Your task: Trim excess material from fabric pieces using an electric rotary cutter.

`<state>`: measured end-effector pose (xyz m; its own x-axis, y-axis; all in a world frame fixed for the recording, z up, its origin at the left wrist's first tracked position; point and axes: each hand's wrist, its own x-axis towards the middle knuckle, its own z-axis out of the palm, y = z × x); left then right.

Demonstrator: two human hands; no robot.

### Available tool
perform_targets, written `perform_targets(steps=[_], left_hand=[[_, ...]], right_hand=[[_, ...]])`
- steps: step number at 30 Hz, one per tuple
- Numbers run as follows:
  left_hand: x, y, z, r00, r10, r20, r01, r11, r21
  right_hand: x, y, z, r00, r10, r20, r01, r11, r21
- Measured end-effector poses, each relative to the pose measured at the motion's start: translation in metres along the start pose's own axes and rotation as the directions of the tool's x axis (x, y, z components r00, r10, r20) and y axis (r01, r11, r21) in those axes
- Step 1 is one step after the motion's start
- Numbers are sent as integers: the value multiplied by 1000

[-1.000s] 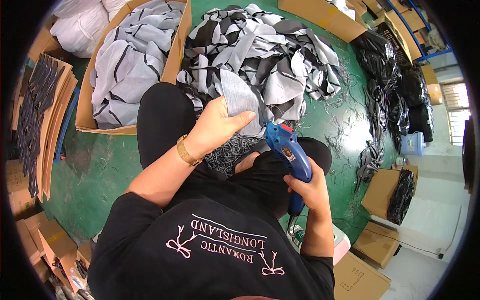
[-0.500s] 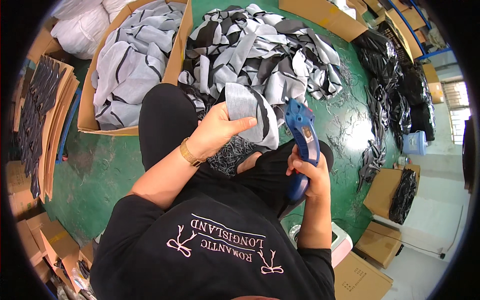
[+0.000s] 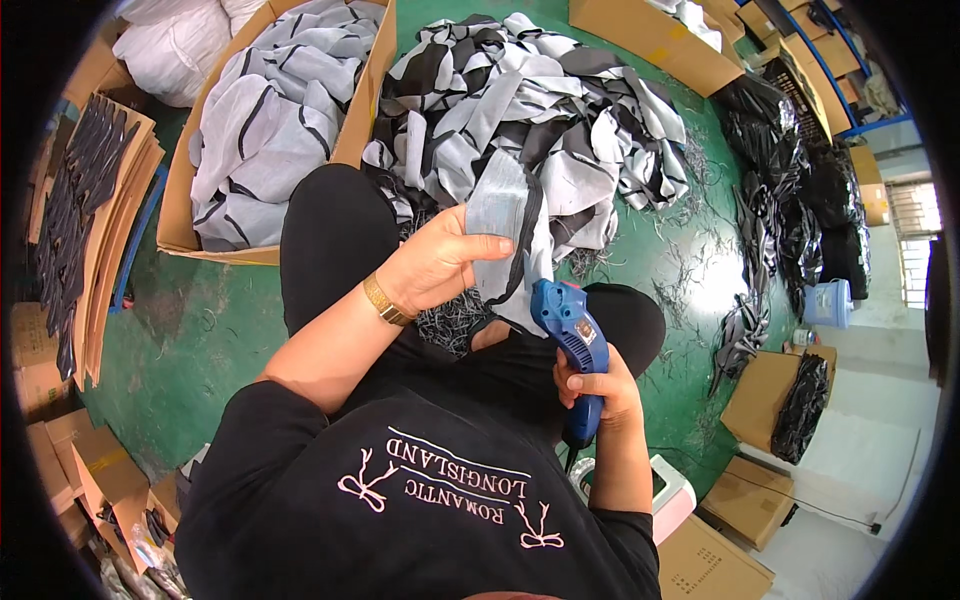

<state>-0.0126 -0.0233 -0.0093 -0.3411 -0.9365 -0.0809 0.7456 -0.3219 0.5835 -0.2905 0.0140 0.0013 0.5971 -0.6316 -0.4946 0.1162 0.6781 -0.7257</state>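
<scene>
My left hand (image 3: 437, 262) pinches a grey fabric piece (image 3: 494, 222) with a black band, thumb on top, and holds it up above my lap. In my right hand (image 3: 607, 383) is a blue handheld power tool (image 3: 574, 327), fingers wrapped round its grip. The tool's front end meets the right edge of the fabric piece; its working tip is hard to make out. Beyond my hands lies a heap of grey and black fabric pieces (image 3: 515, 95) on the green floor.
An open cardboard box (image 3: 372, 105) of similar grey fabric stands at my far left. Thread scraps (image 3: 455, 325) lie between my legs. Black plastic bags (image 3: 760, 115) line the right side, with a light blue bucket (image 3: 828, 303). Flat cardboard (image 3: 120, 240) with black strips leans left.
The blue power tool has moved left and nearer to me, from beside the fabric piece to its edge. The fabric piece has turned and its lower part hangs more steeply.
</scene>
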Motion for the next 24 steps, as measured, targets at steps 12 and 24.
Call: perform_targets(steps=[12, 24], left_hand=[[-5, -2, 5, 999, -21, 24, 17, 991, 134], [-6, -22, 25, 1000, 10, -1, -9, 987, 161]], right_hand=[[7, 6, 7, 1000, -10, 23, 7, 994, 111], [32, -45, 42, 841, -461, -283, 358, 866, -349]])
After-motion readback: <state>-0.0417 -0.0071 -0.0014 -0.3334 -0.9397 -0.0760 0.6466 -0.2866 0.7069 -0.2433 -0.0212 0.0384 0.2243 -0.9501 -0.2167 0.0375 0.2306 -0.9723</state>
